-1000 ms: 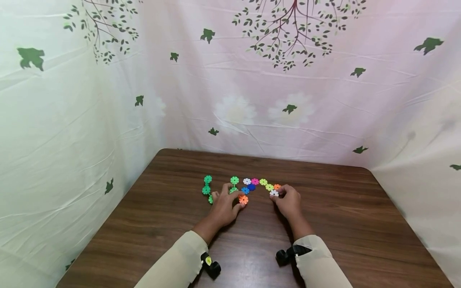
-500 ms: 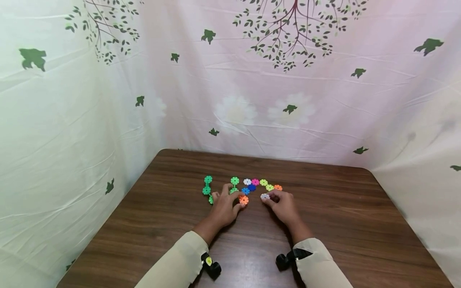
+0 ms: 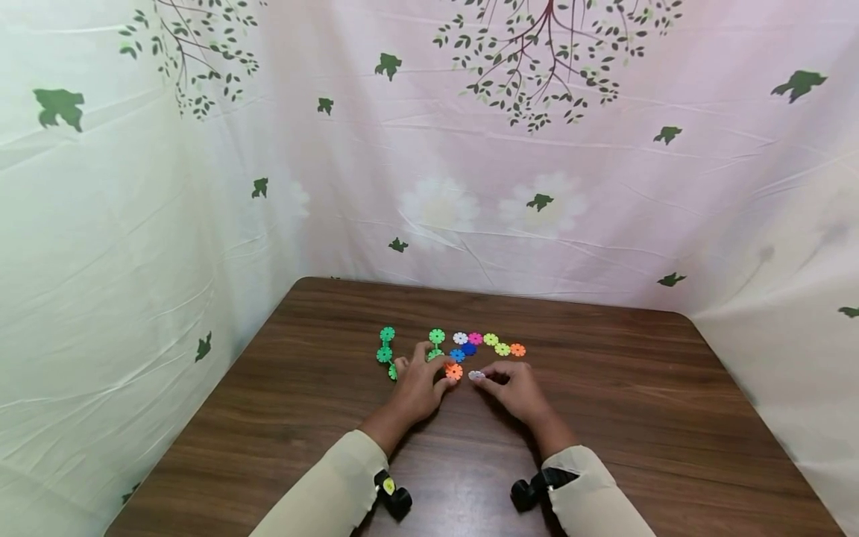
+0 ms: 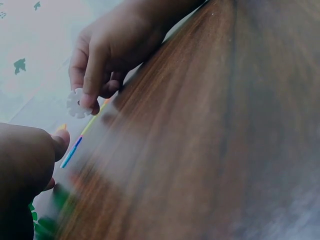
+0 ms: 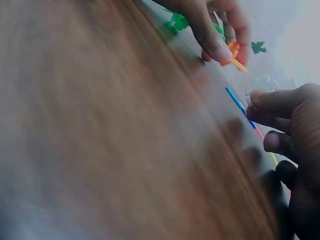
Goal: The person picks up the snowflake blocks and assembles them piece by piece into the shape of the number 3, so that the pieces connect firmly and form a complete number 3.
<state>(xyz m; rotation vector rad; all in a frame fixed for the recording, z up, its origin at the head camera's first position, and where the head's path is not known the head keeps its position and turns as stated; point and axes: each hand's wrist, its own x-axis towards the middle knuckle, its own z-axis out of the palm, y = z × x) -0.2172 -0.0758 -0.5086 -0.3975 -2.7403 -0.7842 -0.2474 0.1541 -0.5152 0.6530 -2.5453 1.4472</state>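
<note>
My left hand pinches an orange notched flower disc between thumb and finger. In the right wrist view, that orange piece shows more than one layer. Green flower discs form a chain left of this hand, and further green discs stand just behind its fingers; the hand hides part of them. My right hand pinches a white flower disc by its edge, a short way right of the orange one. Seen from the left wrist, the white disc has notches around its rim.
Loose flower discs lie on the brown wooden table beyond the hands: light blue, dark blue, white, pink, two yellow-green and orange. A patterned curtain hangs around the table.
My right hand has brought the white disc leftward and nearer, from beside the loose orange disc to close by the left hand, tilting it flatter. My left hand has stayed in place.
</note>
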